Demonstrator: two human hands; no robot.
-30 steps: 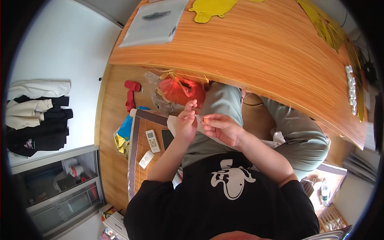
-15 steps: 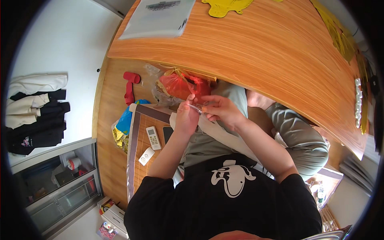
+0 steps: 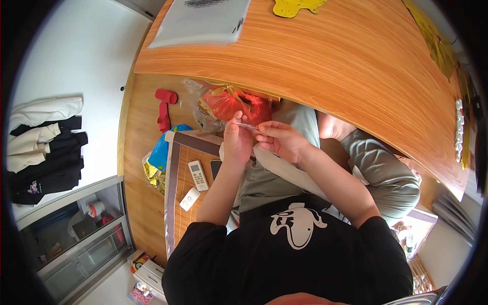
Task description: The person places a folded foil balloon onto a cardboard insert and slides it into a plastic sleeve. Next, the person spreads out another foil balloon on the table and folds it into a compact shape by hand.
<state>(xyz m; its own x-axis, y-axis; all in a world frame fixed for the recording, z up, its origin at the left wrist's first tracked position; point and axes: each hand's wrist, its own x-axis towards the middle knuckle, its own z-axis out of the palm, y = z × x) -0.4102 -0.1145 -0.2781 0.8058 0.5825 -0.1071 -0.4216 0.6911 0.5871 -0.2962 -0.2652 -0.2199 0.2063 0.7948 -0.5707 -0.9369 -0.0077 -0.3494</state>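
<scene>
Location type: residential interior, a lived-in room of a home. Its exact function cannot be determined. Clock directions are read from the centre of the view, 12 at the upper edge.

Indicators:
- 9 o'clock: black and cream garments (image 3: 46, 147) against a white panel (image 3: 76, 51).
- 10 o'clock: red slippers (image 3: 163, 117) on a wood-toned floor (image 3: 140, 114).
- 8 o'clock, near centre: white remote control (image 3: 198, 175) on a slatted mat (image 3: 175, 213) with a dark border.
- 8 o'clock, outer edge: glass-fronted cabinet (image 3: 84, 229) containing household items.
- 7 o'clock: small white drawer unit (image 3: 149, 277).
- 12 to 1 o'clock: wood-grain table (image 3: 325, 56); a bare foot (image 3: 333, 127) shows beneath its edge.
</scene>
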